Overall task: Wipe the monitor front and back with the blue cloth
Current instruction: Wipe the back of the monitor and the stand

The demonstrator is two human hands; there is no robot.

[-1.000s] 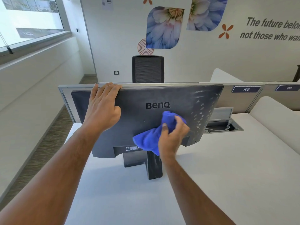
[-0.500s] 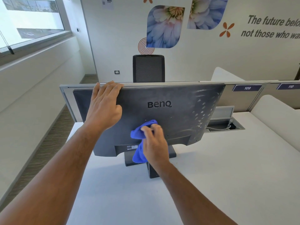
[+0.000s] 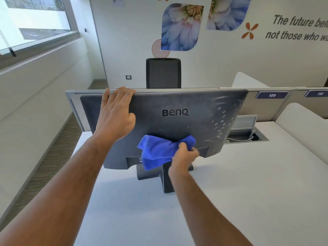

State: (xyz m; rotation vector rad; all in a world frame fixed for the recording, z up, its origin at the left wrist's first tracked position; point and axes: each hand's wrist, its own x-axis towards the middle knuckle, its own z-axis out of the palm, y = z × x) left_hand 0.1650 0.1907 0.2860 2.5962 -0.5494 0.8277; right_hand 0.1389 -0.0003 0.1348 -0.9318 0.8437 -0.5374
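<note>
Head view: monitor (image 3: 177, 121) stands on white desk (image 3: 248, 192), back panel facing the person. Left hand (image 3: 115, 114) steadies it, fingers hooked over the top edge. Right hand (image 3: 184, 157) grips bunched blue cloth (image 3: 159, 151), pressed low on the panel just above the stand (image 3: 166, 178). Back-wiping step in hand. Pale smudges at right side look untouched; next stroke likely needs to reach there. Front not visible.

Bright daylight, perhaps slight edge distortion

Head-worn view — forward, downward, close over desk (image 3: 230, 192)
</note>
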